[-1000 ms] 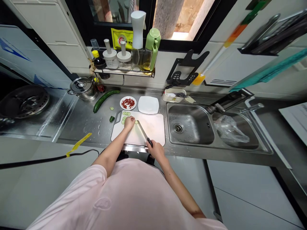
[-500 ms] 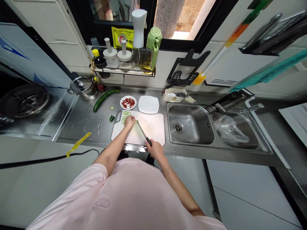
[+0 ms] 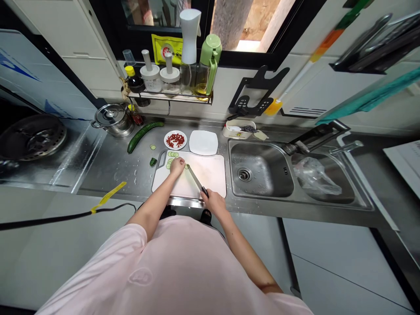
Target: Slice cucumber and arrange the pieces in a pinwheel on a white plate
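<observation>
On the white cutting board [image 3: 210, 175], my left hand [image 3: 177, 166] has its fingers pressed together over a pale green cucumber slice [image 3: 187, 166], mostly hidden, whose edge shows at the fingertips. A knife [image 3: 196, 178] points away from me with its tip at that slice. Its black handle is gripped by my right hand [image 3: 214, 202] at the board's front edge. Several more cucumber slices [image 3: 173, 154] lie at the board's far left, just beyond my left hand. A dark green cucumber end piece [image 3: 153, 162] rests on the counter left of the board.
Behind the board are a plate of chopped red pieces [image 3: 175, 140] and a white square plate [image 3: 203, 143]. A whole cucumber [image 3: 143, 135] and a lidded pot [image 3: 113, 120] stand to the left. The steel sink [image 3: 262, 175] lies right; a bottle rack [image 3: 170, 95] hangs above.
The knife handle and my right hand have shifted very slightly to the right. My left hand stays in place, and the slices lie as before.
</observation>
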Tool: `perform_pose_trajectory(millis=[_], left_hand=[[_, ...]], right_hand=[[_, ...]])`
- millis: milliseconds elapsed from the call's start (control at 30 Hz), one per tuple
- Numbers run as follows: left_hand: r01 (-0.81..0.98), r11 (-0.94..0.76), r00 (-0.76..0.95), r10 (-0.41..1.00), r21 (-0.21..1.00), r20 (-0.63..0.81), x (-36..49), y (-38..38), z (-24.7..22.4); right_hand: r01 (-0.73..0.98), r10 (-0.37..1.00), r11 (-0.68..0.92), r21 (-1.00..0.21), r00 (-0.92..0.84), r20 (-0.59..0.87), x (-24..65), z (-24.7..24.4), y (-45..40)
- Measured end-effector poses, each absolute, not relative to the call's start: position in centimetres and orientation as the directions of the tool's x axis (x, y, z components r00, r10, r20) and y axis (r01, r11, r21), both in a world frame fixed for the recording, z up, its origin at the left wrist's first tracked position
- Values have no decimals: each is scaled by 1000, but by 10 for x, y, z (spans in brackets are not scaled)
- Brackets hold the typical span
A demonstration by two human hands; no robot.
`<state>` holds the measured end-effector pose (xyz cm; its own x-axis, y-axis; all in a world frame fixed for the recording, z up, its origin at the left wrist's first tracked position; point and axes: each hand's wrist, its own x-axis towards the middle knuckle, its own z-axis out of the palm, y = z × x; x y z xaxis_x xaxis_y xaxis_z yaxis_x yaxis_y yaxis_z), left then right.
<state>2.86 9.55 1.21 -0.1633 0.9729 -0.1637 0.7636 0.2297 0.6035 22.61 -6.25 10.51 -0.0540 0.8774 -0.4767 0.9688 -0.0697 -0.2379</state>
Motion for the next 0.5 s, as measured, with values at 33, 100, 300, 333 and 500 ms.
perform_pose_trajectory(millis=[33, 100, 300, 333, 500], left_hand=[[766, 230, -162, 973, 601, -165, 29, 95, 12], [770, 237, -165, 971, 593, -174, 29, 95, 13], [773, 240, -166, 970, 587, -178, 29, 94, 15], [772, 239, -166, 970, 590, -176, 29, 94, 15], [762, 242, -167, 970, 601, -179, 28, 94, 15]], right_hand=[[971, 876, -71, -227, -48, -481, 225, 105, -62], [976, 873, -74, -204, -36, -487, 221, 106, -61], [982, 859, -69, -178, -32, -511, 213, 106, -61], [981, 858, -65, -180, -37, -512, 214, 106, -60], [981, 850, -60, -182, -45, -525, 217, 106, -60]])
